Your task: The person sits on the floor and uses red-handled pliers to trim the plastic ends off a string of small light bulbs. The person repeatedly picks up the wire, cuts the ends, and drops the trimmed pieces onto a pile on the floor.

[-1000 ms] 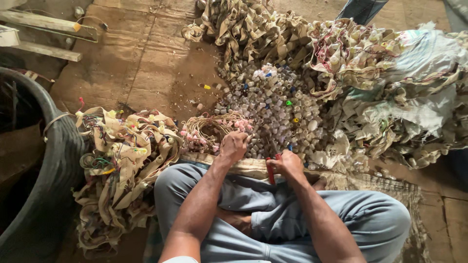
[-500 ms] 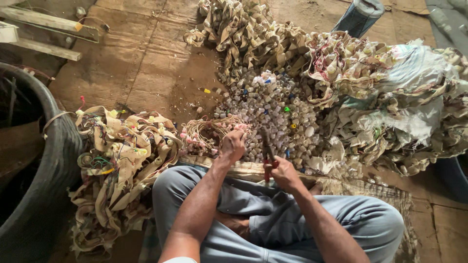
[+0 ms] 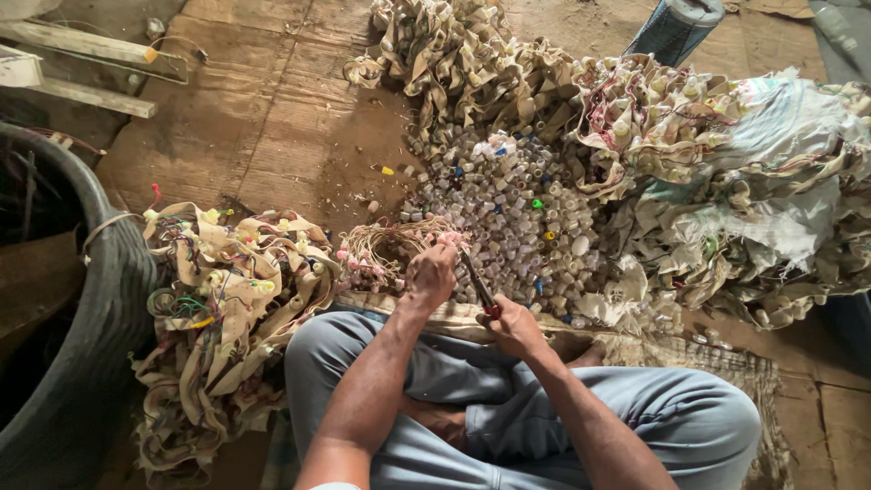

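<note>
Pliers (image 3: 479, 289) with red grips sit in your right hand (image 3: 513, 327), fingers wrapped tight round the handles, the dark nose slanting up toward 11 o'clock. Your left hand (image 3: 430, 275) is pinched shut on a small pinkish piece at the edge of the wire bundle (image 3: 386, 254); the tool's tip meets that hand, though you cannot tell whether the nose is biting anything. The bundle is a loose nest of thin tan wires tipped with pale pink caps, lying just at 9 o'clock from your left hand, near your knee.

At 12 to 1 o'clock from your hands spreads a caps heap (image 3: 522, 218): small greyish cylinders with a few blue, green and yellow ones mixed in. Beyond it, from 12 round to 3 o'clock, lie piled beige strips (image 3: 472, 63) studded with sockets and threaded with coloured wires. A second strip pile (image 3: 231, 308) rests at 9 o'clock, touching your left thigh.

You sit cross-legged in grey trousers on a worn, stained board floor (image 3: 272, 118). A dark tub (image 3: 100, 363) curves along the far 9 o'clock edge, wooden battens (image 3: 82, 86) lie at 10 o'clock, and a bluish cylinder (image 3: 676, 27) stands at 1 o'clock.
</note>
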